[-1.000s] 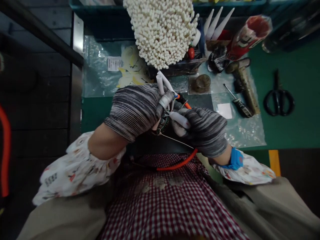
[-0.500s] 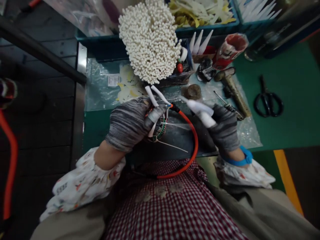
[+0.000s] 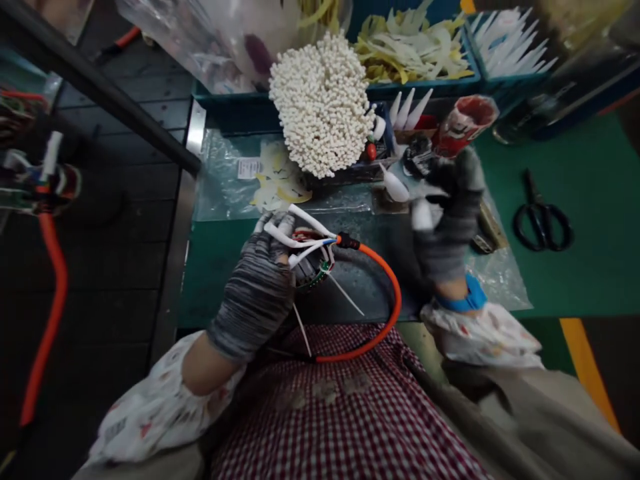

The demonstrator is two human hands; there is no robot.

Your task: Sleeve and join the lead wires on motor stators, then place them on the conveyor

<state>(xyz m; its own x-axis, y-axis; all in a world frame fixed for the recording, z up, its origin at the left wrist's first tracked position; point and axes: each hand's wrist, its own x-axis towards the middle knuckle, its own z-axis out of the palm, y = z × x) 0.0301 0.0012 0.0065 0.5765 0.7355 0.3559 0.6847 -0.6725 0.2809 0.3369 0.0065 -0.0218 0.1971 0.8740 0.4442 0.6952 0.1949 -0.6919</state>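
My left hand [image 3: 255, 287], in a grey striped glove, is closed on a round wired part [image 3: 311, 267] with a green edge. White sleeves [image 3: 313, 220] stick out of the part and join an orange cable [image 3: 395, 280], which loops down to the checked apron. Thin white ties hang from the part. My right hand [image 3: 447, 220], also gloved and blurred, is raised to the right. Its fingers are closed on a white bottle [image 3: 423, 215], partly hidden by them. A white pointed nozzle cap [image 3: 395, 185] is just left of that hand.
A bundle of white sticks [image 3: 323, 107] lies behind the hands. Bins of yellow strips [image 3: 415, 47] and white nozzles [image 3: 510, 47] stand at the back. A red can [image 3: 465, 123] is beyond my right hand; black scissors [image 3: 543, 217] lie at the right.
My right hand has moved up and turned, with the white bottle shifting too. My left hand has moved slightly lower, and the sleeves and round part have turned. The camera view has shifted.
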